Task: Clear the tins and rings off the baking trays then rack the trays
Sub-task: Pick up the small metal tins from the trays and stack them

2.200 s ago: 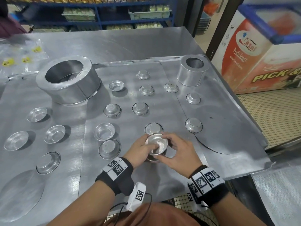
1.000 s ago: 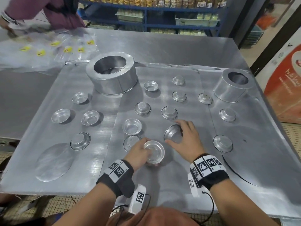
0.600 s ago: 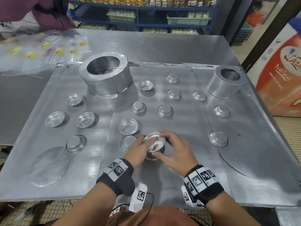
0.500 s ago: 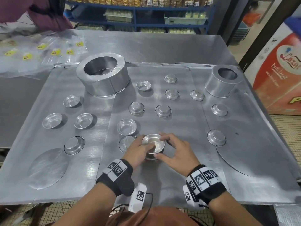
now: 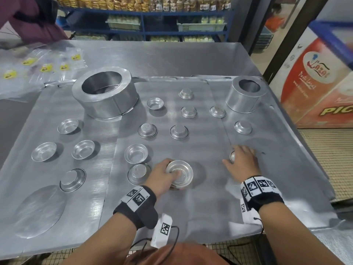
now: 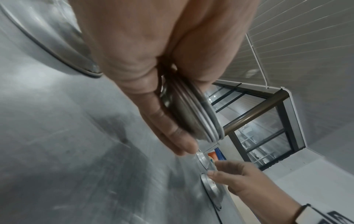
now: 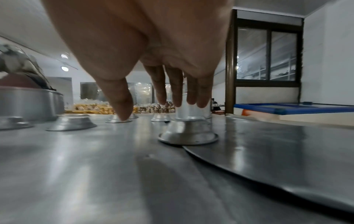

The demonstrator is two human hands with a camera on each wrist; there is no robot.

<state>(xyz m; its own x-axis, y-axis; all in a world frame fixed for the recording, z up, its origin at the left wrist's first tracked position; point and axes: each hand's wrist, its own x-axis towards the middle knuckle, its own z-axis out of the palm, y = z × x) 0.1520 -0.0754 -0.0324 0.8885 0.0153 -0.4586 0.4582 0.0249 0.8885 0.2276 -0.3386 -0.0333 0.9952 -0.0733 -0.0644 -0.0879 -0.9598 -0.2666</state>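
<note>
Three flat baking trays overlap on the steel table; the middle tray (image 5: 200,203) lies nearest me. My left hand (image 5: 172,174) (image 6: 172,121) grips a short stack of small tins (image 5: 180,175) (image 6: 193,116) low over that tray, thumb inside the top tin. My right hand (image 5: 238,157) (image 7: 162,103) hovers with straight spread fingers just above an upside-down tin (image 5: 232,155) (image 7: 188,131), close to the right tray's edge. Several loose tins remain, some upright (image 5: 83,149), some inverted (image 5: 179,132). At the back stand a large ring (image 5: 105,92) and a smaller ring (image 5: 245,94).
A flat round disc (image 5: 38,207) lies on the left tray, and another disc (image 7: 268,159) on the right tray. Plastic bags with yellow labels (image 5: 38,67) and a person in maroon (image 5: 32,18) are at the back left. A chest freezer (image 5: 315,83) stands to the right.
Half a second ago both hands held the stack. My right hand has let go and moved right, over the upside-down tin. My left hand keeps the stack.
</note>
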